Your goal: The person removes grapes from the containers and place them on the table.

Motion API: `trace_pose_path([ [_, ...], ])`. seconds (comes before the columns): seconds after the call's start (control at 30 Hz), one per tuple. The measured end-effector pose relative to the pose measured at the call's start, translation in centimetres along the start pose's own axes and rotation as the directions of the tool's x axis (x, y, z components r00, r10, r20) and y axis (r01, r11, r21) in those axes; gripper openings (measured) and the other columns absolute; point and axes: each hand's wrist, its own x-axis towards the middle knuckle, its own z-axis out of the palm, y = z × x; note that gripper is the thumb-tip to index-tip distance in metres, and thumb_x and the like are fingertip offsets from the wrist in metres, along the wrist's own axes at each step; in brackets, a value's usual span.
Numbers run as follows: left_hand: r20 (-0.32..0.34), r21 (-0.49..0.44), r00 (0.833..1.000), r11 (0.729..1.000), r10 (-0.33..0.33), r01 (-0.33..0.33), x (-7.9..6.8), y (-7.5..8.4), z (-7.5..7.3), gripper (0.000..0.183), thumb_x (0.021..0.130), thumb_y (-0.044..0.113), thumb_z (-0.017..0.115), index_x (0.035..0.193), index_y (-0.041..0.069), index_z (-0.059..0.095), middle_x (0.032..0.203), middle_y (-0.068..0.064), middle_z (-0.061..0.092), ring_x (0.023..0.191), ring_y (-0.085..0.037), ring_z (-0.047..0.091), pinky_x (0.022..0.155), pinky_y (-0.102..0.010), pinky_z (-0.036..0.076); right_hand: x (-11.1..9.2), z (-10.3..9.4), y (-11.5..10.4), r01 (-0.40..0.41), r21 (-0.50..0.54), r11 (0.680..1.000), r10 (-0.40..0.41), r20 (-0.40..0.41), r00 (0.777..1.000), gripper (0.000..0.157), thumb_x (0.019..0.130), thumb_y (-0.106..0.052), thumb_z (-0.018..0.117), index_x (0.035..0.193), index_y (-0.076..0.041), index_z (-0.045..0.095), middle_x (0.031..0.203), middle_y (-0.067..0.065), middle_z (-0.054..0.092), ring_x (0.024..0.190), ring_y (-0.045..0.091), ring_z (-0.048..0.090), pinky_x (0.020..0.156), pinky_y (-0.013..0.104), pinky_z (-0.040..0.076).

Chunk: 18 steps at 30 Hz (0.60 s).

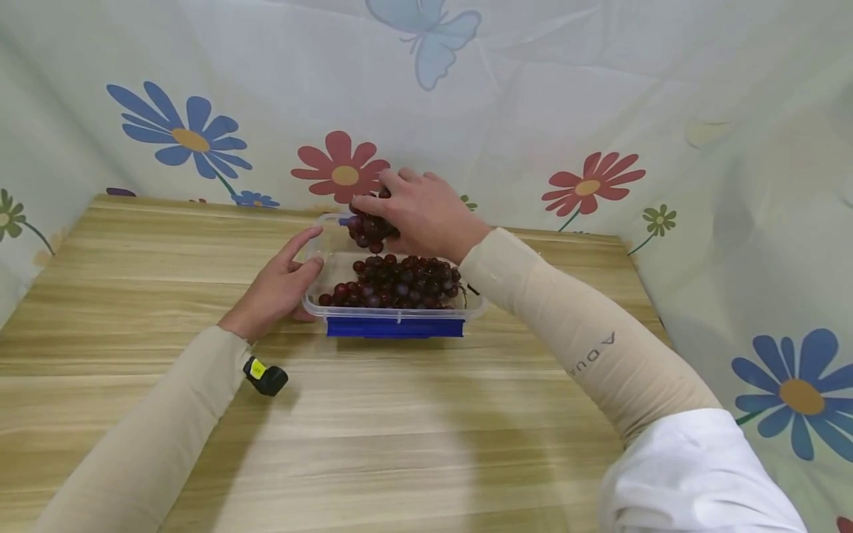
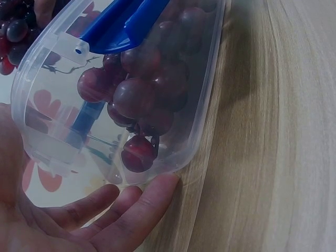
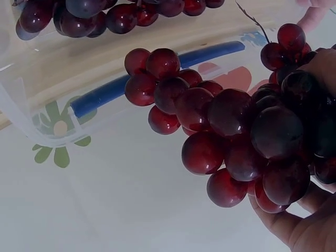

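A clear plastic container [image 1: 398, 314] with blue clips holds a bunch of dark red grapes [image 1: 406, 283]. My right hand [image 1: 429, 211] grips a second bunch of grapes [image 3: 231, 121] over the container's far left part. In the right wrist view its fingers [image 3: 283, 223] curl under that bunch, which hangs out past them. At the container's left end is my left hand [image 1: 276, 285], thumb and index finger spread by the rim. The left wrist view shows its fingers [image 2: 142, 215] extended against the lower corner of the container, with grapes [image 2: 139, 97] visible through the wall.
The container stands near the back of a wood-grain table [image 1: 373, 444]. Behind the table hangs a white cloth [image 1: 506, 133] printed with flowers and a butterfly, and it continues along both sides. A small black device [image 1: 266, 376] sits at the left wrist.
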Motion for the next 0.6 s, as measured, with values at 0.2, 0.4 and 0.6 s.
trace_pose_path([
  [0.2,-0.004,0.007,1.000,1.000,-0.001,0.001,0.0,0.1,0.0,0.062,0.107,0.056,0.045,0.163,0.052,0.017,0.135,-0.028,0.050,0.069,-0.023,0.062,0.071,-0.049,0.067,0.1,-0.3,0.1,0.005,0.013,1.000,-0.005,-0.014,1.000,0.067,0.089,-0.044,0.082,0.149,-0.031,0.055,0.131,0.012,0.060,0.109,0.031,0.061,0.093,0.046,0.062],
  [0.4,0.001,0.004,1.000,1.000,0.002,-0.002,0.0,0.1,0.0,0.064,0.107,0.057,0.045,0.164,0.049,0.017,0.139,-0.029,0.049,0.062,-0.026,0.059,0.070,-0.049,0.067,0.1,-0.8,0.2,0.018,0.027,0.999,-0.017,-0.046,0.999,0.066,0.088,-0.045,0.082,0.148,-0.031,0.057,0.131,0.011,0.061,0.109,0.031,0.062,0.091,0.046,0.062],
  [0.6,0.002,-0.003,1.000,1.000,-0.008,0.008,0.2,0.0,0.0,0.064,0.108,0.054,0.045,0.165,0.048,0.016,0.138,-0.027,0.050,0.055,-0.026,0.057,0.070,-0.050,0.067,0.3,-1.4,0.3,0.021,0.038,0.999,-0.019,-0.067,0.998,0.066,0.089,-0.046,0.081,0.148,-0.031,0.057,0.135,0.011,0.061,0.114,0.031,0.062,0.094,0.048,0.062],
])
